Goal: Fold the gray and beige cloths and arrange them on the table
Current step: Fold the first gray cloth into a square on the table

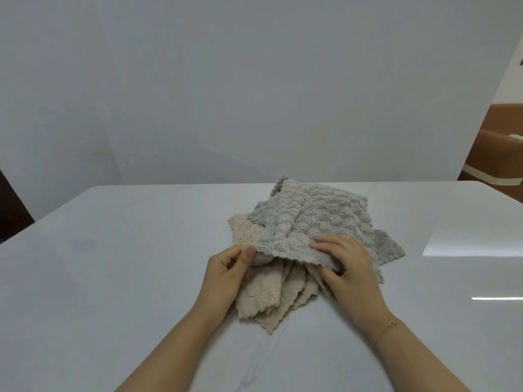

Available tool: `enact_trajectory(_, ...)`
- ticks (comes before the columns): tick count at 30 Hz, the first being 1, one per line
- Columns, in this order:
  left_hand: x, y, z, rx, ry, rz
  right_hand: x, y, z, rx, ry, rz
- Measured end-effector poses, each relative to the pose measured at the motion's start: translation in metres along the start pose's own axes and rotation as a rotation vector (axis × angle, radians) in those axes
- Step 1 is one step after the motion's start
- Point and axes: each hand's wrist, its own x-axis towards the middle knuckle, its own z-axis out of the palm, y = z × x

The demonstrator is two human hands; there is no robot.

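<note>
Both hands (285,267) pinch gray cloth (305,219).

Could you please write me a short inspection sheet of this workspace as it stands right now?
Surface: white glossy table, with window glare at its right.
Job's things: gray cloth lies crumpled on top of the beige cloth, both unfolded in one heap near the table's middle.
Clutter: nothing seen.
Grippers: left hand pinches the gray cloth's near edge with its thumb on top; right hand grips the same edge, fingers curled over it, with a thin bracelet on the wrist.
Cables: nothing seen.
Surroundings: plain white wall behind the table; brown furniture at far right.
</note>
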Motion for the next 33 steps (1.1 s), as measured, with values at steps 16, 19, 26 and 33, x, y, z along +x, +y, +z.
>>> enact_trajectory(16, 0.001, -0.004, -0.071, -0.200, 0.348, 0.000, 0.010, -0.054, -0.021, 0.451, 0.053, 0.287)
enact_trajectory(19, -0.005, -0.004, -0.091, -0.219, 0.331, -0.042, 0.016, -0.068, -0.016, 0.570, 0.021, 0.296)
enact_trajectory(26, -0.024, 0.002, -0.150, -0.376, 0.310, -0.140, 0.038, -0.105, 0.017, 0.567, -0.130, 0.265)
enact_trajectory(33, -0.046, 0.007, -0.243, -0.379, 0.329, -0.163, 0.054, -0.162, 0.072, 0.431, -0.340, 0.242)
